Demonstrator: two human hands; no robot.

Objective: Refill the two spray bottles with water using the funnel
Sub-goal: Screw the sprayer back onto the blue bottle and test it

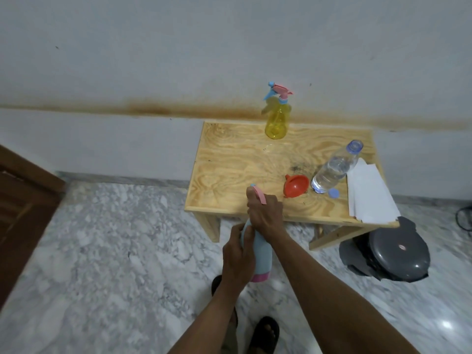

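Observation:
I hold a light blue spray bottle (pixel 261 259) with a pink base in front of the wooden table (pixel 229 162), tilted. My left hand (pixel 238 256) grips its body. My right hand (pixel 265 212) is wrapped around its pink spray head (pixel 259 194) at the top. A yellow spray bottle (pixel 277 121) with a pink and blue head stands at the table's back edge. An orange funnel (pixel 295 186) lies on its side near the front. Beside it stands a clear water bottle (pixel 334 169), uncapped, with its blue cap (pixel 333 193) on the table.
White paper sheets (pixel 370 192) lie on the table's right end. A grey lidded bin (pixel 393 254) sits on the marble floor under the table's right corner. A brown door (pixel 23 205) is at the left. My sandalled feet (pixel 264 333) show below.

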